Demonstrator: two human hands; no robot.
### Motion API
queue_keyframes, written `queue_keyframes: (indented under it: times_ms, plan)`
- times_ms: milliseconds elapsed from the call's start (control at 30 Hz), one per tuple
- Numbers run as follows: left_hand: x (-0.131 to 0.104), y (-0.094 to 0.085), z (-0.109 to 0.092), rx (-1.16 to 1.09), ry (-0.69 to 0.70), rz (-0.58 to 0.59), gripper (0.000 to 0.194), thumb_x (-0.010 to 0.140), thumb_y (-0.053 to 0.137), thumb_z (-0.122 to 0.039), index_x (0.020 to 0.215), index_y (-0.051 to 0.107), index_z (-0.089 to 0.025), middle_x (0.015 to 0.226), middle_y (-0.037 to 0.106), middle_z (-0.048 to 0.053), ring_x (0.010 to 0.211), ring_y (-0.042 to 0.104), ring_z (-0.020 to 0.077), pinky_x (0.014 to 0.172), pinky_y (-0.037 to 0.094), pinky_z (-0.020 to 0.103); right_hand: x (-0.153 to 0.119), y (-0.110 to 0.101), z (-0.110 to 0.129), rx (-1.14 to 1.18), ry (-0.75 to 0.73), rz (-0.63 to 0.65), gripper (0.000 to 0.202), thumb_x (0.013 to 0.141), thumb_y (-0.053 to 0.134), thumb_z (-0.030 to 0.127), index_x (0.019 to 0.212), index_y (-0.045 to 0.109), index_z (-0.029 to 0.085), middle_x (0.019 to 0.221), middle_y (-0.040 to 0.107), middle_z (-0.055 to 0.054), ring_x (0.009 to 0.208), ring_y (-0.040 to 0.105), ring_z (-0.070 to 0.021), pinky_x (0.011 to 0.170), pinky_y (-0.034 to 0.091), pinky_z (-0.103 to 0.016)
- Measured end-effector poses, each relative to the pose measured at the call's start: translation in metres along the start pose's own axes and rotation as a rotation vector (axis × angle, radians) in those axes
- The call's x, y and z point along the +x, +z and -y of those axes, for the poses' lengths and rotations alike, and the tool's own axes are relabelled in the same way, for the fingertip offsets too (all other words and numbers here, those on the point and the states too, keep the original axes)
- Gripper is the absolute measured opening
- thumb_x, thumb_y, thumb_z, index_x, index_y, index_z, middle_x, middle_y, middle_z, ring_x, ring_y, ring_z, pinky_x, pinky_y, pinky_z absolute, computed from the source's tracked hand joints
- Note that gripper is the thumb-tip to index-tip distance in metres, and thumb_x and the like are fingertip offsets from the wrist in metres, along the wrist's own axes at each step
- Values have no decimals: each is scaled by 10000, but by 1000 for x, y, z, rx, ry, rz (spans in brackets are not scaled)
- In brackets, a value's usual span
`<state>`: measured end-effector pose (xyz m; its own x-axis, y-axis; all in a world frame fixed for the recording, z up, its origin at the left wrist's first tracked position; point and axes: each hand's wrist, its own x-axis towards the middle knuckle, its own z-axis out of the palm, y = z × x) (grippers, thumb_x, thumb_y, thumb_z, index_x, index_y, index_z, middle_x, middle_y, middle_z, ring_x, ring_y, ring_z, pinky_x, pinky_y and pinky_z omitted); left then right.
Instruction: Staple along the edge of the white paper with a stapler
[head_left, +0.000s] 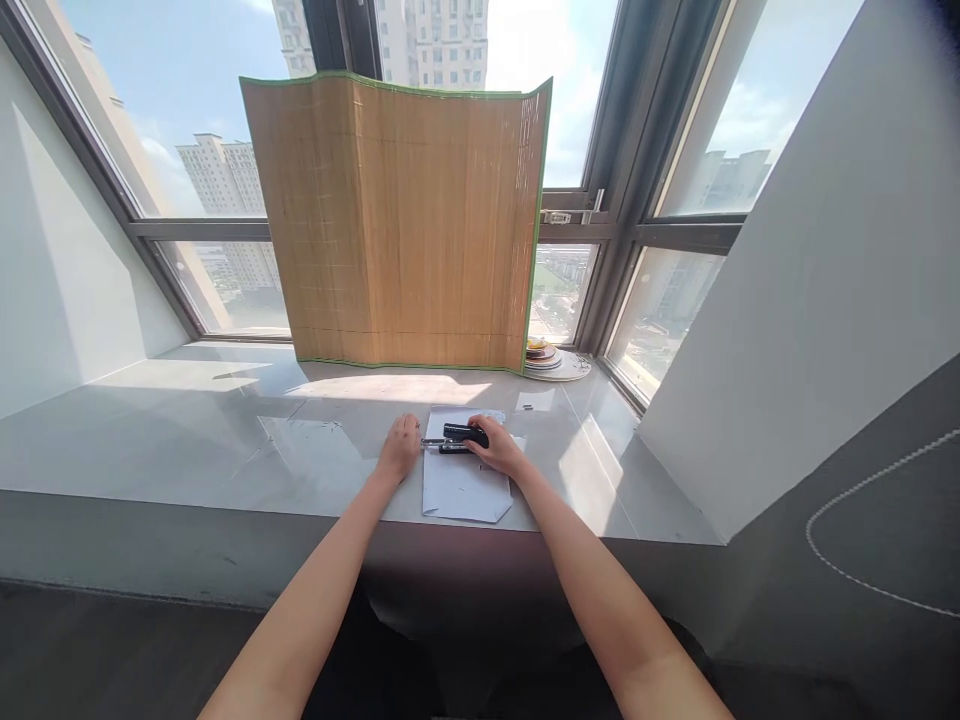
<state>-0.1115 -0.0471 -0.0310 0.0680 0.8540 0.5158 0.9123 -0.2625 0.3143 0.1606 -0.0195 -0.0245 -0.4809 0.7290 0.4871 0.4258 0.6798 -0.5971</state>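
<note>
A black stapler (455, 437) lies over white paper sheets (465, 490) on the pale windowsill (202, 440). My right hand (493, 442) is closed round the stapler's right end. From its left end a thin metal part (432, 442) sticks out, reaching my left hand (403, 444). The fingers of my left hand are bent together beside that metal part; whether they pinch it is too small to make out. Small dark staple pieces (528, 407) lie on the sill right of the paper.
A brown bamboo mat (435, 230) with green edging stands against the window behind the paper. Stacked plates (559, 366) sit at its right foot. A slanted white wall (810, 260) bounds the right side, with a hanging beaded cord (840, 495).
</note>
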Motion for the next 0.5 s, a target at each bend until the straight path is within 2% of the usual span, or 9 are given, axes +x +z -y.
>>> queue_keyframes:
  times_ms: [100, 300, 433, 500]
  plan:
    - [-1, -2, 2, -54, 31, 5, 138, 956, 427, -132, 946, 521, -232, 986, 604, 103, 949, 569, 281, 876, 483, 415, 1, 0, -4, -24, 29, 20, 244, 943, 675, 337, 1157, 628, 229, 1028, 665, -51, 964, 614, -226, 907, 494, -362]
    - [-2, -5, 3, -225, 116, 15, 233, 1074, 358, -263, 1019, 580, -214, 1024, 616, 97, 982, 581, 255, 915, 496, 407, 1, -2, -3, -15, 43, 28, 238, 946, 675, 315, 1165, 639, 228, 1030, 663, -51, 971, 620, -228, 909, 497, -369]
    - [-2, -7, 2, -279, 248, 63, 223, 1063, 481, -277, 1094, 692, -213, 1063, 667, 102, 1012, 615, 248, 934, 500, 399, 2, -3, -2, 1, 51, 31, 231, 938, 669, 281, 1161, 638, 228, 1036, 658, -54, 984, 620, -236, 923, 493, -379]
    - [-1, -8, 3, -319, 293, 43, 234, 1043, 533, -268, 1161, 732, -235, 1048, 691, 89, 1003, 639, 243, 917, 515, 392, 2, -2, -4, 16, 59, 35, 232, 935, 665, 279, 1161, 641, 231, 1027, 651, -55, 969, 617, -240, 915, 492, -383]
